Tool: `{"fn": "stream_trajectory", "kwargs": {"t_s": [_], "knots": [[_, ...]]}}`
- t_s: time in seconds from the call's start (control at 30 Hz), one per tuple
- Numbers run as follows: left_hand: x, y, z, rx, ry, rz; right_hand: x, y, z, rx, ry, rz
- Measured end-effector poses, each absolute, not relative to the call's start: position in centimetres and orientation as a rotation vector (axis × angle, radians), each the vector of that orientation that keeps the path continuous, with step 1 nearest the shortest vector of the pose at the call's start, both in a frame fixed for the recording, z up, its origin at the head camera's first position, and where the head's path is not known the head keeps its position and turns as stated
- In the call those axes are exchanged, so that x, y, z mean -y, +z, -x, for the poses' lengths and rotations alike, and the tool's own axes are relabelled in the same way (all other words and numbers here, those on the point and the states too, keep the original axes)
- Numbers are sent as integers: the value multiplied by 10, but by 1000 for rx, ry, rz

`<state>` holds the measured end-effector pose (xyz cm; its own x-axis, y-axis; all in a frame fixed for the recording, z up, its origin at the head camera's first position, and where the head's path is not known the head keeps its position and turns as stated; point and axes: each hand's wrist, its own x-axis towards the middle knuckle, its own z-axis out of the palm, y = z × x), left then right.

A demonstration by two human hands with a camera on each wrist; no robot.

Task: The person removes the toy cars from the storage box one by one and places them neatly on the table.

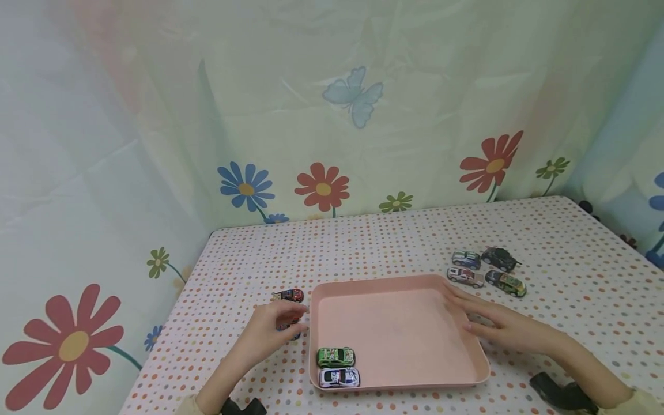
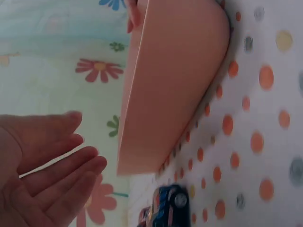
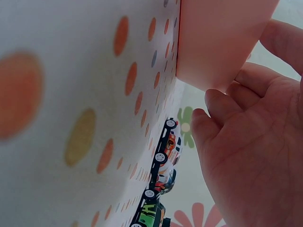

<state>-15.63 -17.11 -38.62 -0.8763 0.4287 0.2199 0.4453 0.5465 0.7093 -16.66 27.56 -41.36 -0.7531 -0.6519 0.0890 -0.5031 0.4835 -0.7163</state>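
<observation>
A shallow pink tray lies on the dotted tabletop. In its near left corner, a green toy car sits just behind a white toy car. My left hand hovers left of the tray with loosely bent fingers; the left wrist view shows nothing in its grasp. Beside and partly behind it are a black and red toy car and a blue toy car, mostly hidden in the head view. My right hand touches the tray's right rim with extended fingers.
Beyond the right hand, a cluster holds a blue-green toy car, a black toy car, a white toy car and a green-black toy car. A flowered curtain hangs behind the table.
</observation>
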Motion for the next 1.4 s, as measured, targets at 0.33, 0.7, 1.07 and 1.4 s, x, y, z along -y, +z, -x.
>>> {"fn": "stream_trajectory", "kwargs": {"t_s": [0.33, 0.7, 1.07, 1.4], "knots": [[147, -387, 160, 2966, -989, 1094, -274, -411, 167, -2520, -1110, 980], [128, -385, 161, 3004, -473, 1349, -275, -410, 167, -2538, -1089, 967], [121, -384, 144, 3061, -181, 1281, -275, -412, 167, -2495, -1132, 973], [119, -386, 141, 3004, -313, 1201, -275, -411, 167, -2510, -1114, 966]]}}
